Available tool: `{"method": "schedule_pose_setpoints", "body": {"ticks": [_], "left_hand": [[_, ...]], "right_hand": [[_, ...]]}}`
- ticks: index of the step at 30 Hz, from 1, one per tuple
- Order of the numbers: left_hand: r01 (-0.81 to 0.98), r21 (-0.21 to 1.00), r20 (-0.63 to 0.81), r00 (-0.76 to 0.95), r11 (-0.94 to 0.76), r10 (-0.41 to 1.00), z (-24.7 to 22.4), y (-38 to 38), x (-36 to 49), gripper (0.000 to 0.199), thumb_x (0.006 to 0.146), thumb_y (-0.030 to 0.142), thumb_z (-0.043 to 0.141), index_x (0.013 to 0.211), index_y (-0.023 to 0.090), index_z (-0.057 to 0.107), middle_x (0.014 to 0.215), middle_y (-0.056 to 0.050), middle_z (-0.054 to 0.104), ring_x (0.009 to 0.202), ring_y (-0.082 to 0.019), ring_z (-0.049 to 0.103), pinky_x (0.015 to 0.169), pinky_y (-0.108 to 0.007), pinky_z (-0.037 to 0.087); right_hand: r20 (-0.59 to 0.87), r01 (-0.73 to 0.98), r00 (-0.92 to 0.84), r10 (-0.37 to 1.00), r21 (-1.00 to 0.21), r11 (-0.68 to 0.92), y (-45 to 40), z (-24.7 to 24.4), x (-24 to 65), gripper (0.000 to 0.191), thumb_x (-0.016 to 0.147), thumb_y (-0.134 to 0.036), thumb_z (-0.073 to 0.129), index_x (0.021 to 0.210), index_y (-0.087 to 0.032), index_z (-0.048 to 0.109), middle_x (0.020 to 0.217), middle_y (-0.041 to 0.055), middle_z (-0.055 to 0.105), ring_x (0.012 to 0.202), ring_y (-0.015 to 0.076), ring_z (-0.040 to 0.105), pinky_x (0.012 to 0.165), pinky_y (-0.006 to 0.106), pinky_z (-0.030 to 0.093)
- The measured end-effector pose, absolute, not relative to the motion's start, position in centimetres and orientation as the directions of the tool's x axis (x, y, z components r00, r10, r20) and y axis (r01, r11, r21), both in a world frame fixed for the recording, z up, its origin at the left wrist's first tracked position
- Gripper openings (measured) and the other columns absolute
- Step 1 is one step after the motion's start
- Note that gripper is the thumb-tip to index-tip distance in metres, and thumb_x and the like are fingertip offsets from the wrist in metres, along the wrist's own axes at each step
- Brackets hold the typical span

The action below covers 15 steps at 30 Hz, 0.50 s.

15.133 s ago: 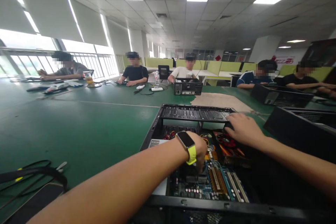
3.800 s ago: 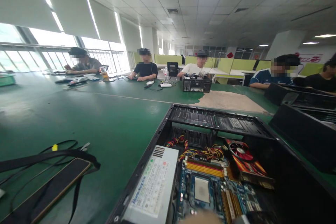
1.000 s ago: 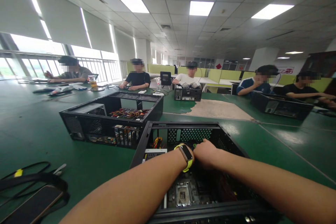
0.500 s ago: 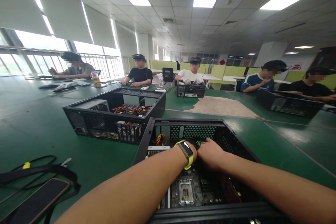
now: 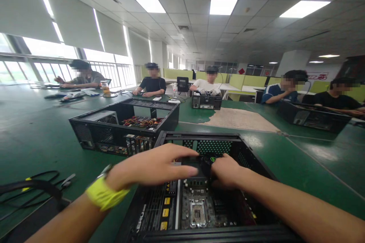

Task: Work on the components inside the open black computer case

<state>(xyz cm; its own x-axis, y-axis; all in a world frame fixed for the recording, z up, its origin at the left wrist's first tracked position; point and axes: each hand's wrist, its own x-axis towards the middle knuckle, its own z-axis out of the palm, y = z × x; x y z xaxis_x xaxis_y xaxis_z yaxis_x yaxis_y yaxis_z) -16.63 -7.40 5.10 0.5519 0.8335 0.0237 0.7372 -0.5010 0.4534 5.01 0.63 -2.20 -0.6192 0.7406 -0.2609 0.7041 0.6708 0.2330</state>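
In front of me an open black computer case point(image 5: 242, 144) lies on its side, with a motherboard point(image 5: 186, 205) inside and its bare CPU socket point(image 5: 197, 212) showing. My right hand point(image 5: 226, 170) is closed on a black cooler point(image 5: 205, 165) with a round green logo, held inside the far part of the case. Its fingertips are partly hidden behind the hand. Over the left side of the case hovers my left hand point(image 5: 154, 167), fingers and thumb apart with nothing between them. Below it is the power supply point(image 5: 167, 201) with yellow labels.
A second open case point(image 5: 125, 129) stands behind to the left, with coloured wires inside. Cables point(image 5: 42, 176) and a black strap point(image 5: 34, 186) lie at the near left. Across the green table point(image 5: 310, 159) several people sit, two with a case point(image 5: 207, 101) before them.
My left hand has come away from the black cooler and swung left, opening its fingers. My right hand stays on the cooler in nearly the same place.
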Motion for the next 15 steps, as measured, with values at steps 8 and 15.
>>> {"method": "schedule_pose_setpoints", "body": {"ticks": [8,15], "left_hand": [[0.269,0.928,0.287,-0.069,-0.259,0.955,-9.0,-11.4,-22.4,0.1,0.061,0.074,0.055,0.142,0.021,0.028,0.152,-0.006,0.02,0.137,-0.036,0.017,0.113,-0.047,0.015],[0.078,0.945,0.286,0.276,-0.318,0.918,-5.7,-1.4,2.1,0.08,0.086,0.057,0.035,0.146,0.014,0.005,0.154,-0.006,-0.003,0.14,-0.023,-0.002,0.114,-0.034,0.004]], "right_hand": [[-0.005,0.639,-0.734,0.679,-0.342,0.689,-5.2,3.1,8.7,0.029,0.082,-0.039,0.05,0.097,-0.025,0.07,0.092,0.0037,0.07,0.084,0.0192,0.063,0.075,0.026,0.044],[0.255,0.901,-0.263,0.93,-0.278,0.331,-5.2,-1.1,22.8,0.046,0.084,-0.057,0.045,0.118,-0.03,0.061,0.118,0.0058,0.062,0.106,0.0273,0.056,0.093,0.04,0.039]]}}
